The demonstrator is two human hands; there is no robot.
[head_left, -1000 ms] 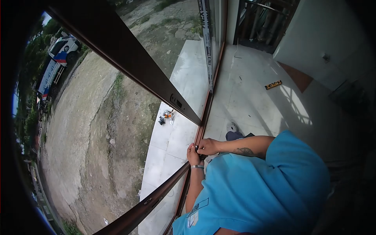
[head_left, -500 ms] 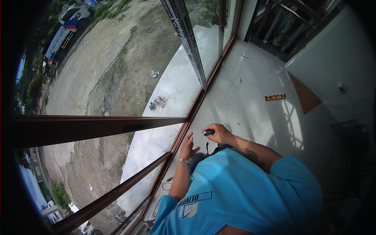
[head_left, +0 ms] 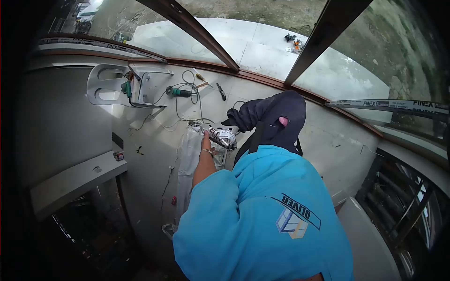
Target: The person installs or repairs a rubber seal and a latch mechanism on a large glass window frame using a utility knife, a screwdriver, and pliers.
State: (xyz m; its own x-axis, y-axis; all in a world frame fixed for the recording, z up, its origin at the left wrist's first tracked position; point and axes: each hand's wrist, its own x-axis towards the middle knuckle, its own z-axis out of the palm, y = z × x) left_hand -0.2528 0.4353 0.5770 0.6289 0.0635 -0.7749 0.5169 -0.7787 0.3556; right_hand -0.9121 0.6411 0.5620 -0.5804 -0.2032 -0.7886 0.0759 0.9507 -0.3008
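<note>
My left hand [head_left: 206,143], with a band at the wrist, reaches to a cluster of things at the end of a long white-covered piece [head_left: 188,157]. Its visible fingers are apart, one stretched forward; I make out nothing held in them. Right beside the fingers lies a rounded bundle in printed silvery-white wrapping [head_left: 226,136], among small metallic items too cluttered to name. My right hand is out of sight, hidden by my body or outside the view.
A white plastic chair [head_left: 100,84] lies on its side, with a green power tool [head_left: 126,87] by it. An angle grinder [head_left: 179,92], its cord, a screwdriver [head_left: 200,77] and pliers [head_left: 221,92] are on the floor. Brown-framed glass panels [head_left: 197,35] border the room.
My view and body have turned left, from the glass panel to the floor with tools. My left hand has reached out to the cluster; my right hand, which held a small dark object, has left view.
</note>
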